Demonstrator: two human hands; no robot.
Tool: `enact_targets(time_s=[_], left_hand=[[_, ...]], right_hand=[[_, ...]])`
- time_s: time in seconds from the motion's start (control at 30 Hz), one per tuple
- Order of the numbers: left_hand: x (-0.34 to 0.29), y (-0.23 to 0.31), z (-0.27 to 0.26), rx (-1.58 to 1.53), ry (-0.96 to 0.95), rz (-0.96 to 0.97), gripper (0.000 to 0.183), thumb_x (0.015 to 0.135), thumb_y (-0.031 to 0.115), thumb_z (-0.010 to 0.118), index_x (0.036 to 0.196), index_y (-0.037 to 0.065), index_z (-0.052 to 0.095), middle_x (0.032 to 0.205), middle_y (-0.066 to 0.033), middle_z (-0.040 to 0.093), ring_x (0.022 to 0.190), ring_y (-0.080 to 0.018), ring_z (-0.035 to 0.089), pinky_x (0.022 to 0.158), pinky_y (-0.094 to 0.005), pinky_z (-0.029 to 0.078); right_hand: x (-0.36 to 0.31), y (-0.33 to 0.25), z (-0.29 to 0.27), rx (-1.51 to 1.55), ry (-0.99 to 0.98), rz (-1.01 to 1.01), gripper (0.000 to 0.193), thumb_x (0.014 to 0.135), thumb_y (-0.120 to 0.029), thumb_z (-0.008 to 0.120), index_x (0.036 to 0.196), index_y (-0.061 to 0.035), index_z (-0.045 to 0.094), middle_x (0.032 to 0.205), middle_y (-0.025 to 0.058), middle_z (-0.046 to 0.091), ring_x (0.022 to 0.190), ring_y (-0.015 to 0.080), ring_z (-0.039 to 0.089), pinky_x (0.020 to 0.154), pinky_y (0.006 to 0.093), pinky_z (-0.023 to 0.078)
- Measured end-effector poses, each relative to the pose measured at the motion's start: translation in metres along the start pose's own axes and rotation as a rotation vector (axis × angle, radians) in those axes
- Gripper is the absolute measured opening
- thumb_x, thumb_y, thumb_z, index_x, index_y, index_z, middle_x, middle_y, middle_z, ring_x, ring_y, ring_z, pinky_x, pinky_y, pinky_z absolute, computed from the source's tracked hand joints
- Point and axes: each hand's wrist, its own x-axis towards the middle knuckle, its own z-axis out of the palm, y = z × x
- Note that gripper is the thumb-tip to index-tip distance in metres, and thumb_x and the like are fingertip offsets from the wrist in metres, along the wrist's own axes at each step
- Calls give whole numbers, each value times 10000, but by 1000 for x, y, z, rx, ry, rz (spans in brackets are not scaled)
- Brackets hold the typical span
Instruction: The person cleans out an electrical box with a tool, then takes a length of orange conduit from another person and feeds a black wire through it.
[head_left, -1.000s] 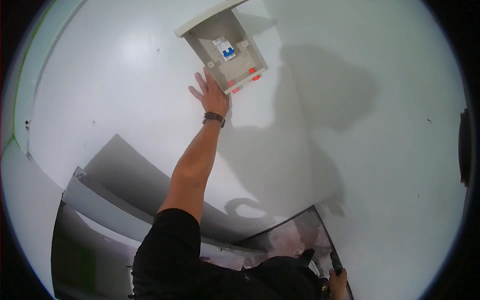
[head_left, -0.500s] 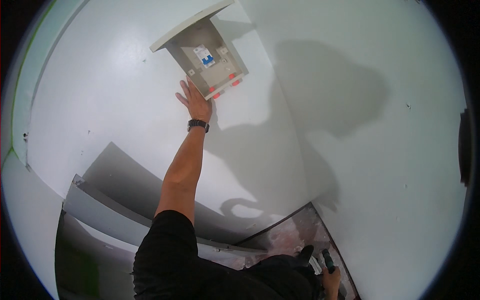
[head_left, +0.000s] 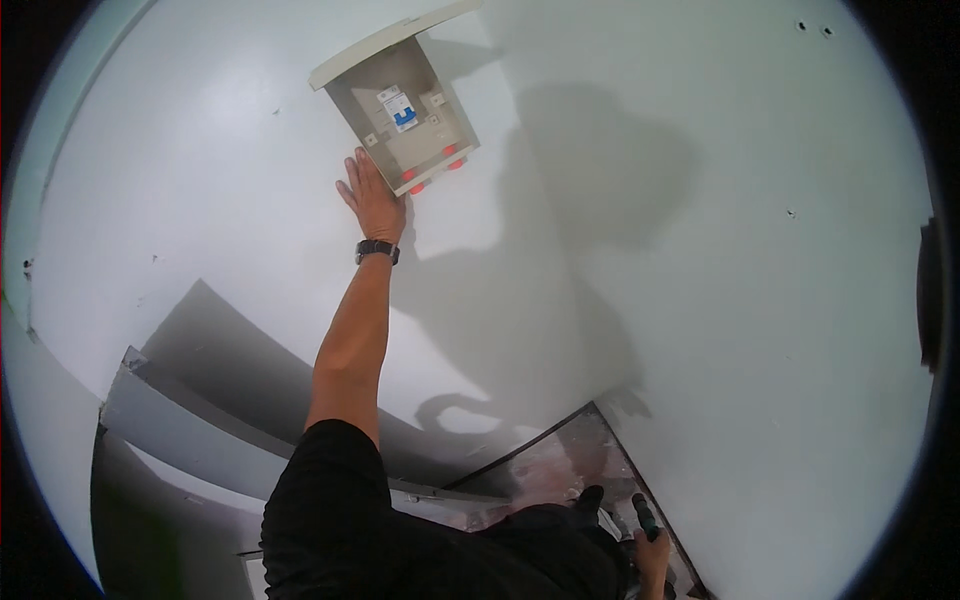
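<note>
A beige electrical box (head_left: pixel 413 150) is against the white wall, its lid (head_left: pixel 395 42) lifted open at the top. Inside sits a white circuit breaker (head_left: pixel 396 102) with a blue switch. Red-orange grommets (head_left: pixel 417 188) poke through the box's lower edge. My left hand (head_left: pixel 376 205) lies flat on the wall with fingers extended, its edge touching the lower left side of the box. Low down by my body, my right hand (head_left: pixel 652 553) is wrapped round a dark green and black power drill (head_left: pixel 643 515); part of its grip is hidden.
A grey ledge (head_left: pixel 200 420) juts from the wall at lower left. Another wall (head_left: pixel 760 330) meets this one at a corner to the right and has small holes (head_left: pixel 826 32). Below is a stained floor (head_left: pixel 560 462). My shadow falls across both walls.
The view has shifted slightly, so the box and my left arm appear a little further left. My left hand stays against the box, and the drill is still in my right hand.
</note>
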Motion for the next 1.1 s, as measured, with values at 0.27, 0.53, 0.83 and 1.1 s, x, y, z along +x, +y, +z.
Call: enact_targets(time_s=[0.27, 0.53, 0.83, 1.1], left_hand=[[-7, -4, -31, 8, -61, 21, 993, 846, 214, 754, 1611, 34, 148, 1675, -131, 218, 1552, -345, 167, 1235, -586, 86], [-182, 69, -20, -483, -2, -227, 782, 908, 138, 619, 1533, -104, 217, 1575, -315, 292, 1471, -467, 262, 1229, -539, 184], [-493, 364, -170, -1483, -1675, 948, 375, 958, 279, 661, 1211, 2, 644, 1230, -194, 643, 1111, -336, 630, 977, -432, 485], [-493, 505, -257, -1212, -1905, 1037, 457, 1027, 324, 558, 1357, 10, 595, 1222, -184, 701, 1142, -280, 664, 976, -389, 504]], right_hand=[[-37, -30, -19, 149, 7, 117, 425, 842, -270, 726, 997, 108, 609, 787, 223, 657, 678, 298, 677, 613, 431, 515], [-43, 94, 11, 343, 144, 113, 365, 839, -247, 714, 956, 89, 630, 776, 139, 661, 696, 246, 660, 631, 393, 509], [-132, 134, -18, 609, 358, 103, 233, 919, -254, 682, 910, -21, 670, 703, -7, 590, 584, 106, 489, 541, 322, 409], [-241, 184, -21, 622, 576, 664, 468, 893, -372, 722, 1030, 54, 586, 750, 146, 655, 575, 223, 647, 539, 391, 506]])
